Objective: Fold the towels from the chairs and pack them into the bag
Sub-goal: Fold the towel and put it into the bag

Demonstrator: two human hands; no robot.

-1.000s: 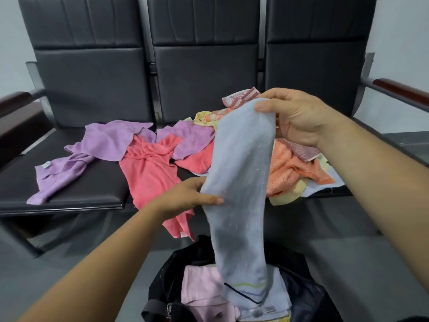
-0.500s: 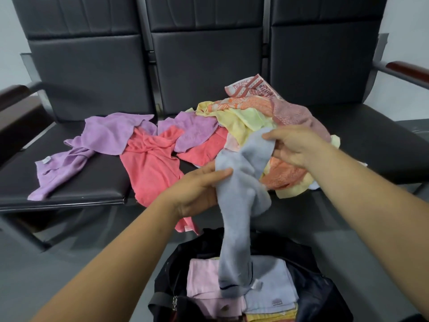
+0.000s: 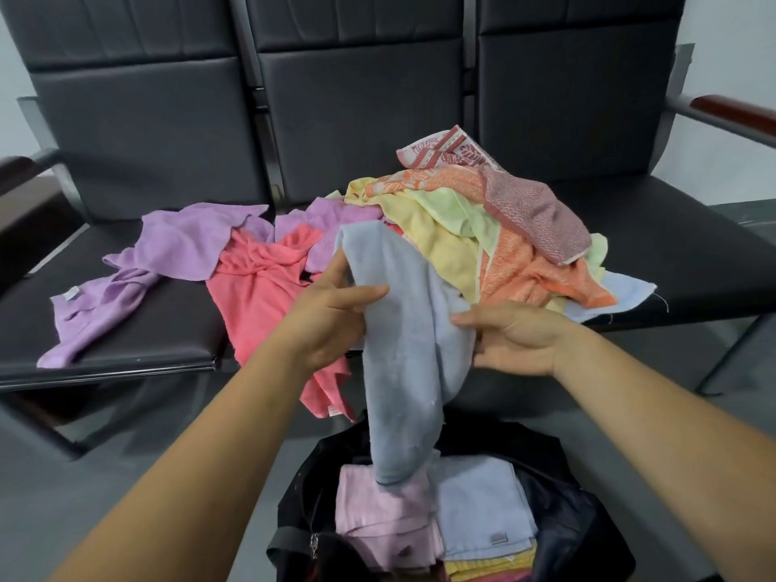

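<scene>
We judge the risk thus: the light blue towel, bunched and hanging over the open black bag, may drop in unfolded, since its lower end already reaches the folded towels inside. The left hand pinches its upper part, thumb across the cloth. The right hand grips its side.

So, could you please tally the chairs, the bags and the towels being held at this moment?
Black padded chairs: 3
Black fabric bag: 1
Light blue terry towel, gripped by left hand and right hand: 1
Total: 5
</scene>
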